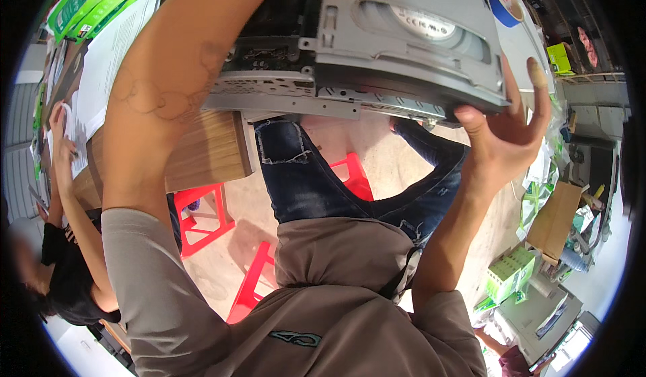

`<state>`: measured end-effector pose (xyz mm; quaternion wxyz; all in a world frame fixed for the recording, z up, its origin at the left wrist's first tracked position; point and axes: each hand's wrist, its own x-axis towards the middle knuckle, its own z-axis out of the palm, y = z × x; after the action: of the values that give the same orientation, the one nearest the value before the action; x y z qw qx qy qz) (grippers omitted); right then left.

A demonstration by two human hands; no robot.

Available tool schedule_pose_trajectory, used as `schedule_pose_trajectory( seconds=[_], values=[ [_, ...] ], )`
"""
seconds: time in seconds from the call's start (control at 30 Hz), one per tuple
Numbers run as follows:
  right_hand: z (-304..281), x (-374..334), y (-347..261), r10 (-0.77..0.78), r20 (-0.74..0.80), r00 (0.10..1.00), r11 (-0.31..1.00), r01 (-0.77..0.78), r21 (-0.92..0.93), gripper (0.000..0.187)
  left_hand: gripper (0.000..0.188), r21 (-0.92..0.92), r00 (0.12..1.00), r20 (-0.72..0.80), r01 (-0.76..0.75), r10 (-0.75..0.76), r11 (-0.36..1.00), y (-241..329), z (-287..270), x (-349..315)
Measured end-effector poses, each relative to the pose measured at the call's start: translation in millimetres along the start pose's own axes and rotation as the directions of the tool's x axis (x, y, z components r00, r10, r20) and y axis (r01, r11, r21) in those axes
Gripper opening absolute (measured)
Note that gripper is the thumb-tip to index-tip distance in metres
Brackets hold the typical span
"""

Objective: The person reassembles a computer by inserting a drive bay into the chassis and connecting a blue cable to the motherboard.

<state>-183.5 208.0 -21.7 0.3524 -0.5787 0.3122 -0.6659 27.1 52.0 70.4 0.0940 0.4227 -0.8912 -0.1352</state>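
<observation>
A silver metal-cased disc drive (410,57) with a black front edge and an oblong recess fills the top middle. It sits on the right part of an open computer case (279,97), whose perforated metal edge faces me. My right hand (501,124) is at the drive's near right corner, thumb on the front edge and a finger along the side. Another finger, with a pale covering on its tip, stands raised away from it. My left forearm reaches across the case and leaves the view at the top, so my left hand is out of sight.
The case rests over a wooden table (202,151). A blue tape roll (505,3) lies beyond the drive on the right. Papers (124,47) and green packs (87,7) are at the left, near another person's hand (60,134). Red stools (205,219) stand below; a cardboard box (555,222) is right.
</observation>
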Motion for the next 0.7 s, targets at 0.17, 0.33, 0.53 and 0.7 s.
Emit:
schedule_pose_trajectory(
  seconds=[0.17,0.33,0.53,0.7],
  values=[
    [-4.6,-7.8,4.7,-0.063,0.007,0.998,0.970,0.063,-0.235,0.093,0.066,0.024,0.999,-0.040,0.029,-0.028,0.999,-11.7,22.7,11.9],
    [-0.7,-4.3,-1.5,-0.099,-0.026,0.995,0.971,0.091,-0.221,0.087,0.066,0.003,0.992,-0.090,0.084,-0.084,0.996,-15.9,29.5,8.5],
    [2.5,-18.9,1.3,-0.118,-0.109,0.987,0.961,0.086,-0.263,0.079,0.063,-0.102,0.991,-0.099,0.081,-0.091,0.991,-7.6,32.8,6.4],
    [13.3,-25.6,-0.2,-0.031,-0.240,0.970,0.983,-0.014,-0.185,0.075,0.063,-0.130,0.994,-0.083,0.054,-0.065,0.990,-7.5,30.6,5.8]
  ],
)
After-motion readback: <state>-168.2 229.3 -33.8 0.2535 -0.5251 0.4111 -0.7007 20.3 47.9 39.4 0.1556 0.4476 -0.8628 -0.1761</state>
